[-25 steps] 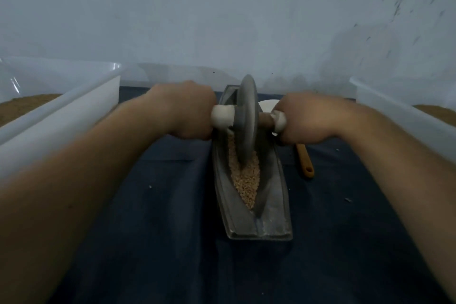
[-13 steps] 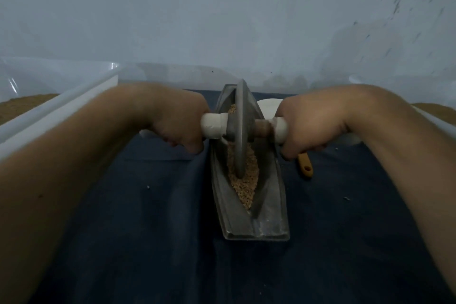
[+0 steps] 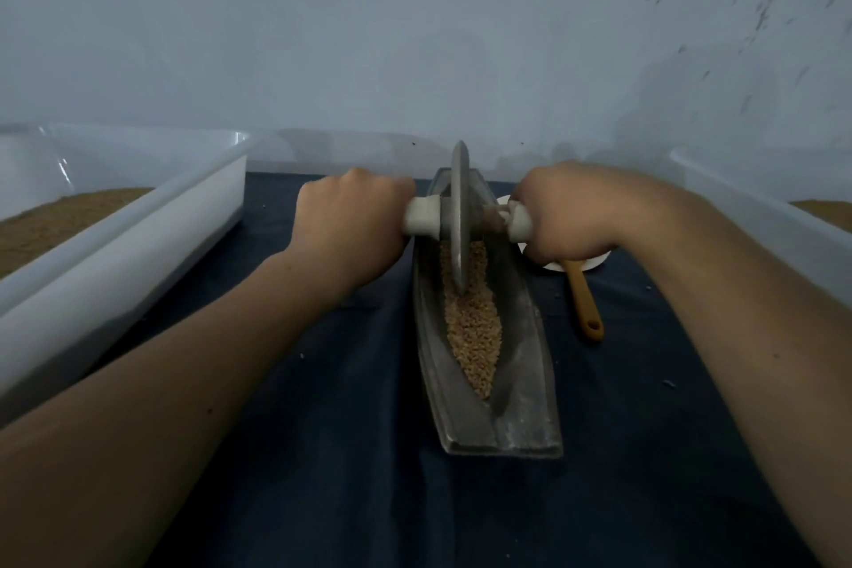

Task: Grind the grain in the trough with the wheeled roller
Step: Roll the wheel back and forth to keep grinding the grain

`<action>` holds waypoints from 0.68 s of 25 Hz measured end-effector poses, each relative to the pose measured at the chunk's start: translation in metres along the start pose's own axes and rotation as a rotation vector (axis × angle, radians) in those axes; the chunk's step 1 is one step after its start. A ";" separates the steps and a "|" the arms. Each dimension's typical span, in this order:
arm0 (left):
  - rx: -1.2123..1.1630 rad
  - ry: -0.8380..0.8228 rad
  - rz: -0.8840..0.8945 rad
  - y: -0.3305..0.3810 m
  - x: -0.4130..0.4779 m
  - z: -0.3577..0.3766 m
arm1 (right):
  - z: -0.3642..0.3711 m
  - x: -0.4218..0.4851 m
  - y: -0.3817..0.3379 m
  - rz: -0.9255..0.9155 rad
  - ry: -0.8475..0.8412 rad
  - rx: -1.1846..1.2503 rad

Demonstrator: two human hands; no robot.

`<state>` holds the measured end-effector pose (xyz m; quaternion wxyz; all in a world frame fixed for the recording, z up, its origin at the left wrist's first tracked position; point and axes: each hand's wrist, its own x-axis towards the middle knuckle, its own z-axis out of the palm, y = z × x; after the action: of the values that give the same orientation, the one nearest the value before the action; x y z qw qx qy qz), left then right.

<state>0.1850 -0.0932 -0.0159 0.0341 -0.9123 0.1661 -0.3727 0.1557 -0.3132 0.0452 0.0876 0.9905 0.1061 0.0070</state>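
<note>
- The grey metal disc roller (image 3: 460, 217) with its white handles has rolled from mid-groove back toward the far end of the long grey metal trough (image 3: 521, 383) on the dark-clothed bench (image 3: 346, 429).
- The left hand (image 3: 350, 226) and right hand (image 3: 571, 212) each stay wrapped round a handle.
- The tan grain (image 3: 472, 327) lying nearer than the wheel looks mostly whole, so more passes seem needed.
</note>
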 end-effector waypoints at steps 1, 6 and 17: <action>0.007 -0.016 0.006 0.002 0.002 -0.003 | 0.002 -0.002 0.000 -0.003 -0.006 0.015; -0.111 -0.569 0.044 0.001 0.021 -0.040 | -0.006 -0.016 0.004 -0.022 -0.195 0.120; 0.111 -0.062 0.023 0.011 0.007 -0.022 | 0.033 -0.003 0.010 0.090 0.396 0.063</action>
<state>0.1716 -0.1041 0.0022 0.0940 -0.9182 0.1546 -0.3525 0.1564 -0.3291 0.0139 0.0337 0.9758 0.0768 0.2020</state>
